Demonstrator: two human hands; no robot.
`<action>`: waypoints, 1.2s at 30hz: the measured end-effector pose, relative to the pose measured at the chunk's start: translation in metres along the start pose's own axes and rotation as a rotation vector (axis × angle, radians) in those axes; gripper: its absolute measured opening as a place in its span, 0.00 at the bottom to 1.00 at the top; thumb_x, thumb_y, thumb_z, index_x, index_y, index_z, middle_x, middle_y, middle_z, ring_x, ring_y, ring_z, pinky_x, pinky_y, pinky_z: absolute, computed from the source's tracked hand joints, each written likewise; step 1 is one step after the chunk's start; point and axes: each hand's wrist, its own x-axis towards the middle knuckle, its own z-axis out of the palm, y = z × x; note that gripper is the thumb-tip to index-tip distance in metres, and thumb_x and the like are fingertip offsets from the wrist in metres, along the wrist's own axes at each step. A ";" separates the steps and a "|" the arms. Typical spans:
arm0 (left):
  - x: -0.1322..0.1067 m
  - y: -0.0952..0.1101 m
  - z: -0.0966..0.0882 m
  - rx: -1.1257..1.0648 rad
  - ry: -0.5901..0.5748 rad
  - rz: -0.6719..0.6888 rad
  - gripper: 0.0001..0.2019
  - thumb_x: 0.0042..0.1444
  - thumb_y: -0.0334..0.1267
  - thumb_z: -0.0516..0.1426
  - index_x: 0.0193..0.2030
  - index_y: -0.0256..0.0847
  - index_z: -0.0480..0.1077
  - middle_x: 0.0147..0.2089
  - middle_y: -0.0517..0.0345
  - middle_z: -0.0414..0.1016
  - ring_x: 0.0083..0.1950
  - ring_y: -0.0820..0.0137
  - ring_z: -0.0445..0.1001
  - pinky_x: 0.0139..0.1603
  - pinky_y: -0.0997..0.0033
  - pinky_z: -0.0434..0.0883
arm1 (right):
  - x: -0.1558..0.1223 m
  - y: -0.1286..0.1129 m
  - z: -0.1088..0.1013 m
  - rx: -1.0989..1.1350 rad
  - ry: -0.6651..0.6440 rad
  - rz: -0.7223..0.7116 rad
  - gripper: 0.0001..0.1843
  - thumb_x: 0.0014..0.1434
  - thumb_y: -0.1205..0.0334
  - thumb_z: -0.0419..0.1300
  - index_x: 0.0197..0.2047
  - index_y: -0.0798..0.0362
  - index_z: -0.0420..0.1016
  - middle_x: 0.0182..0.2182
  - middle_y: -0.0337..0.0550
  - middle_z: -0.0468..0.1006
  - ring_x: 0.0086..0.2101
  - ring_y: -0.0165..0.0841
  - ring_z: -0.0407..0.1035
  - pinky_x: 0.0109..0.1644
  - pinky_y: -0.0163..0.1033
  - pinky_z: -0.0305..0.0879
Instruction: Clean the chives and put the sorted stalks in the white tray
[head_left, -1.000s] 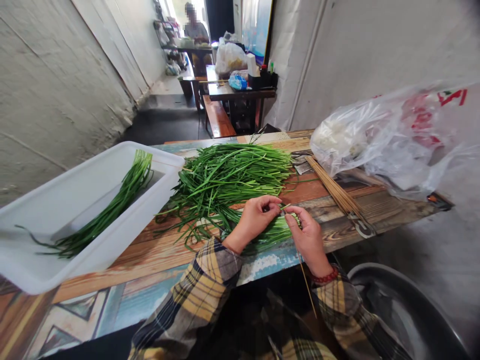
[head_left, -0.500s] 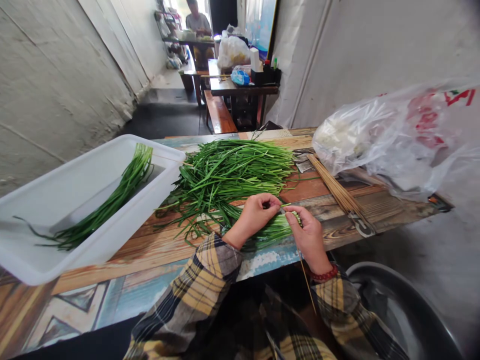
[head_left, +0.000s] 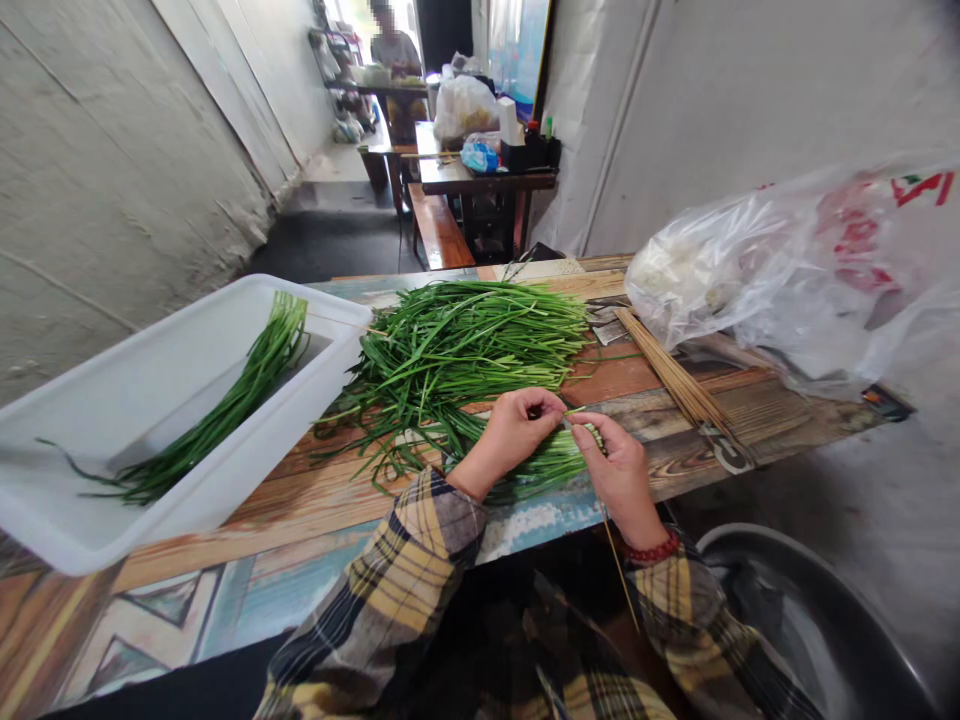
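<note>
My left hand (head_left: 514, 430) pinches a green chive stalk near the table's front edge. My right hand (head_left: 616, 465) is closed on a thin bamboo skewer (head_left: 619, 570) that runs down past my wrist, its tip meeting the chive between my fingers. Under both hands lies a small bunch of chives (head_left: 551, 462). A large loose pile of chives (head_left: 465, 345) spreads across the wooden table (head_left: 315, 500) just beyond.
A white plastic tub (head_left: 112, 420) with one chive bundle sits at the left. A bundle of bamboo skewers (head_left: 675, 380) and a clear plastic bag (head_left: 795, 270) lie at the right. A metal basin (head_left: 817, 620) stands low right. Another person sits at a far table.
Both hands stay at the same spot, working the chive onto the skewer with only slight finger shifts. The view has shifted a little.
</note>
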 end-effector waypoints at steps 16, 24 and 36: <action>0.000 -0.003 0.000 0.127 0.031 0.216 0.06 0.54 0.28 0.56 0.28 0.35 0.73 0.29 0.57 0.75 0.33 0.74 0.71 0.37 0.75 0.67 | 0.000 0.004 0.001 -0.004 0.001 -0.015 0.13 0.60 0.53 0.56 0.39 0.51 0.77 0.36 0.43 0.81 0.37 0.36 0.74 0.43 0.40 0.67; 0.000 -0.004 -0.002 0.223 0.013 0.289 0.07 0.56 0.28 0.55 0.29 0.37 0.73 0.30 0.58 0.73 0.34 0.73 0.71 0.37 0.74 0.66 | 0.000 0.003 0.001 0.027 -0.011 -0.007 0.12 0.60 0.55 0.56 0.39 0.52 0.76 0.36 0.43 0.81 0.37 0.36 0.74 0.43 0.39 0.66; 0.000 -0.004 -0.002 0.259 -0.006 0.306 0.07 0.56 0.27 0.55 0.30 0.38 0.73 0.31 0.57 0.73 0.35 0.71 0.70 0.38 0.73 0.66 | -0.002 0.008 0.004 0.075 0.007 0.050 0.20 0.59 0.54 0.57 0.54 0.49 0.69 0.25 0.34 0.67 0.24 0.29 0.61 0.30 0.35 0.59</action>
